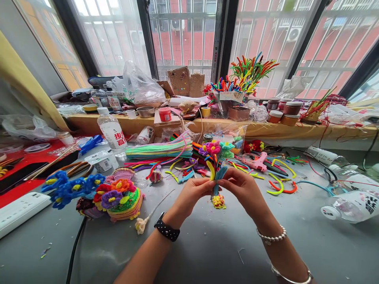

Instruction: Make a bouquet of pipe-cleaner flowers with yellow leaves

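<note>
Two hands meet on one small bouquet (217, 157) of pipe-cleaner flowers, and you hold it upright above the grey worktop (207, 252), roughly at the middle of the view. Its long axis runs near vertical: the pink, purple and teal blooms stand on top, the bundled stems drop between your hands, and a yellow-and-pink tuft (218, 201) hangs at the lower end, just above or touching the surface; which one cannot be told.

Your left hand (192, 194) pinches the stems from the left, fingers closed on them. Your right hand (244, 188) does the same from the right, fingers closed on the same stretch, so both are equally near and the blooms lie straight up from your grip.

Further out, a stack of pastel pipe cleaners (160, 150) lies beyond the bouquet, a pink glue gun (258, 161) sits to the right, and a finished flower basket (122, 199) with blue flowers (71, 188) rests well to the left.
</note>
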Demonstrator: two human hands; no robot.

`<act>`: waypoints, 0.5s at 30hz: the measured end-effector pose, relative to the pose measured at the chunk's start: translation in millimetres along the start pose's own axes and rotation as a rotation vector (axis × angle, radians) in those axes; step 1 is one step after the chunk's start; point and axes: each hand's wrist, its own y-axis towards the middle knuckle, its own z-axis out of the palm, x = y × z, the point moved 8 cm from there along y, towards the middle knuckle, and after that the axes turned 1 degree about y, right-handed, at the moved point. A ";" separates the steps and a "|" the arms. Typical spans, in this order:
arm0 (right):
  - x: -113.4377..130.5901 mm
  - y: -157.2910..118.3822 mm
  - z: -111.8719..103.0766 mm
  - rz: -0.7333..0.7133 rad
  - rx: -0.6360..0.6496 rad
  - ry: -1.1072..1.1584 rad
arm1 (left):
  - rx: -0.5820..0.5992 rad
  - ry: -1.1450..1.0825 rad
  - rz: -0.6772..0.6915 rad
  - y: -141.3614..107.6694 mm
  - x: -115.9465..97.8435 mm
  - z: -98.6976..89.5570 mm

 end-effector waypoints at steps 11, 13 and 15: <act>-1.6 1.5 4.0 0.031 0.079 0.144 | 0.066 0.033 -0.072 -1.5 2.7 5.6; -2.0 2.2 4.0 0.030 0.080 0.146 | 0.078 0.042 -0.083 -1.8 3.1 6.4; -3.0 2.6 4.9 0.035 0.093 0.169 | 0.098 0.050 -0.085 -2.1 3.2 7.5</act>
